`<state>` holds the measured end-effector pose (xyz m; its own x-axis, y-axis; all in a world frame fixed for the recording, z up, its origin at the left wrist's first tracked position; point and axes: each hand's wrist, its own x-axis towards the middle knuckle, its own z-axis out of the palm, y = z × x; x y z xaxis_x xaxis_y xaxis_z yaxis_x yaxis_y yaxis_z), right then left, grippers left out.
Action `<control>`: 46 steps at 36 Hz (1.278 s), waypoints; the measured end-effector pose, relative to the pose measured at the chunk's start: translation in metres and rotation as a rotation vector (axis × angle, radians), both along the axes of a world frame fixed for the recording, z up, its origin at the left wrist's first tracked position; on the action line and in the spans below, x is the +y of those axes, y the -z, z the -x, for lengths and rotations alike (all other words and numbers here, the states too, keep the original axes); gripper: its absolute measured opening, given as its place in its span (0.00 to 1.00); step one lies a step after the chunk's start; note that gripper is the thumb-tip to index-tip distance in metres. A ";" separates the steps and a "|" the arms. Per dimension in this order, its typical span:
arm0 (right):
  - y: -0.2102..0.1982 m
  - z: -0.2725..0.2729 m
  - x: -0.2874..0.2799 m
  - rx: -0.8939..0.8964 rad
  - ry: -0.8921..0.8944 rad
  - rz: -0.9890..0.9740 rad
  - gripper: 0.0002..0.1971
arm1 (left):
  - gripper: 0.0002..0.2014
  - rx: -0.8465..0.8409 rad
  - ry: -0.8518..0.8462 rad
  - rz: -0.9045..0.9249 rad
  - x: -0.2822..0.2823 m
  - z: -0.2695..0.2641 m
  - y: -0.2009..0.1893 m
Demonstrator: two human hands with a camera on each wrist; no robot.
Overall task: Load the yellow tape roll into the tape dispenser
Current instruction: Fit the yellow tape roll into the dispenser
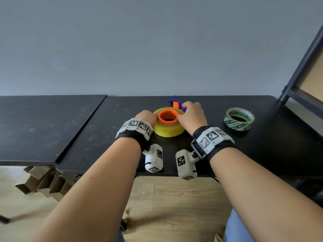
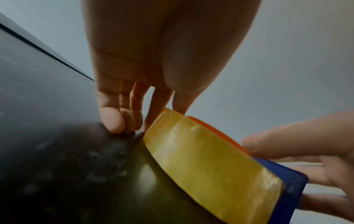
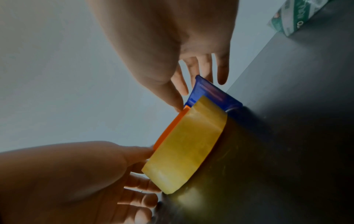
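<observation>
While the yellow tape roll (image 1: 168, 128) lies flat on the black table (image 1: 90, 130), seated around the orange hub (image 1: 168, 117) of the blue tape dispenser (image 1: 176, 103), both hands flank it. At the roll's nine o'clock, the left hand (image 1: 146, 117) rests relaxed fingertips (image 2: 114, 121) on the tabletop just beside the roll, its forefinger on the roll's top edge. At three o'clock, the right hand (image 1: 191, 115) keeps straight fingers on the dispenser's blue body and its thumb against the hub rim. A green-printed tape roll (image 1: 239, 119) sits well apart at three o'clock.
</observation>
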<state>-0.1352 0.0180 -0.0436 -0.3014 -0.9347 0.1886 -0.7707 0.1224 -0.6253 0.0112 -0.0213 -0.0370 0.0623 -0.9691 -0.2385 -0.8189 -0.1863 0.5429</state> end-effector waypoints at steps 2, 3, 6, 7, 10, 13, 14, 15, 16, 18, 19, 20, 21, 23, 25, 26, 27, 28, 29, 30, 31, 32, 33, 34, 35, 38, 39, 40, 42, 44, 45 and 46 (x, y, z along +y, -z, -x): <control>0.000 0.000 0.000 0.004 -0.003 -0.024 0.17 | 0.24 0.012 0.007 -0.006 0.001 0.003 -0.002; 0.000 0.000 0.000 0.011 -0.002 -0.039 0.15 | 0.26 0.005 0.019 -0.014 0.002 0.004 -0.004; 0.001 0.000 -0.001 0.037 -0.001 -0.083 0.16 | 0.28 -0.046 0.055 -0.017 0.003 0.007 -0.004; 0.001 0.000 -0.002 0.043 0.000 -0.087 0.17 | 0.25 -0.055 0.061 -0.015 0.002 0.007 -0.004; 0.002 0.000 -0.003 0.042 -0.005 -0.087 0.17 | 0.19 -0.091 0.039 0.008 0.002 0.009 -0.005; 0.004 0.002 -0.005 0.040 -0.012 -0.097 0.16 | 0.19 -0.143 0.056 -0.020 0.004 0.013 -0.011; 0.004 0.002 -0.006 0.039 -0.014 -0.103 0.16 | 0.21 -0.167 0.062 -0.034 0.005 0.015 -0.013; 0.005 0.002 -0.006 0.037 -0.013 -0.112 0.17 | 0.21 -0.190 0.064 -0.037 0.005 0.016 -0.015; 0.006 0.002 -0.007 0.034 -0.014 -0.120 0.17 | 0.21 -0.209 0.066 -0.037 0.005 0.016 -0.017; 0.006 0.002 -0.008 0.024 -0.025 -0.115 0.18 | 0.19 -0.219 0.064 -0.026 0.003 0.017 -0.020; 0.005 0.002 -0.008 0.014 -0.032 -0.108 0.19 | 0.17 -0.215 0.054 -0.007 0.002 0.018 -0.021; 0.005 0.002 -0.007 0.005 -0.042 -0.101 0.19 | 0.16 -0.207 0.038 0.017 0.000 0.018 -0.021; 0.004 0.003 -0.007 -0.002 -0.053 -0.095 0.19 | 0.18 -0.196 0.022 0.043 -0.001 0.017 -0.021; 0.003 0.004 -0.005 -0.019 -0.071 -0.086 0.19 | 0.20 -0.165 0.011 0.095 -0.004 0.017 -0.021; 0.001 0.005 -0.003 -0.041 -0.079 -0.070 0.18 | 0.21 -0.123 0.014 0.148 -0.005 0.016 -0.021; 0.000 0.006 -0.002 -0.050 -0.080 -0.060 0.18 | 0.21 -0.105 0.016 0.179 -0.005 0.016 -0.022; 0.000 0.007 0.000 -0.058 -0.080 -0.052 0.18 | 0.21 -0.092 0.020 0.212 -0.006 0.016 -0.022; -0.001 0.008 0.001 -0.064 -0.080 -0.044 0.19 | 0.21 -0.079 0.025 0.250 -0.006 0.015 -0.023; -0.002 0.009 0.002 -0.065 -0.082 -0.037 0.20 | 0.20 -0.058 0.028 0.290 -0.006 0.015 -0.023; -0.002 0.010 0.003 -0.064 -0.089 -0.029 0.20 | 0.20 -0.031 0.028 0.329 -0.006 0.015 -0.024; -0.003 0.011 0.005 -0.064 -0.094 -0.026 0.21 | 0.19 -0.005 0.027 0.360 -0.006 0.015 -0.024; -0.004 0.012 0.007 -0.068 -0.100 -0.021 0.21 | 0.19 0.016 0.029 0.393 -0.005 0.016 -0.025; -0.004 0.013 0.008 -0.078 -0.106 -0.016 0.21 | 0.17 0.031 0.032 0.421 -0.004 0.017 -0.027; -0.005 0.014 0.010 -0.088 -0.118 -0.011 0.21 | 0.15 0.046 0.042 0.446 -0.003 0.018 -0.028; -0.005 0.014 0.011 -0.105 -0.133 -0.009 0.18 | 0.15 0.062 0.054 0.469 -0.002 0.019 -0.029; -0.006 0.016 0.013 -0.148 -0.162 -0.022 0.13 | 0.25 0.095 0.079 0.532 0.002 0.023 -0.032; -0.006 0.016 0.013 -0.161 -0.161 -0.027 0.14 | 0.27 0.109 0.085 0.549 0.003 0.023 -0.032; -0.006 0.016 0.014 -0.175 -0.157 -0.034 0.14 | 0.28 0.121 0.094 0.570 0.005 0.024 -0.033; -0.007 0.017 0.014 -0.195 -0.149 -0.049 0.15 | 0.28 0.142 0.120 0.606 0.007 0.025 -0.033; -0.006 0.018 0.014 -0.201 -0.139 -0.062 0.16 | 0.28 0.147 0.151 0.628 0.010 0.026 -0.032; -0.005 0.019 0.014 -0.198 -0.133 -0.068 0.18 | 0.29 0.138 0.166 0.633 0.011 0.026 -0.031; -0.005 0.020 0.014 -0.195 -0.127 -0.073 0.19 | 0.30 0.129 0.181 0.634 0.012 0.026 -0.030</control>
<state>-0.1550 0.0319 -0.0390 -0.2047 -0.9764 0.0691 -0.6485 0.0823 -0.7568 -0.0153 -0.0095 -0.0073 -0.1048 -0.9166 0.3858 -0.7285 0.3349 0.5976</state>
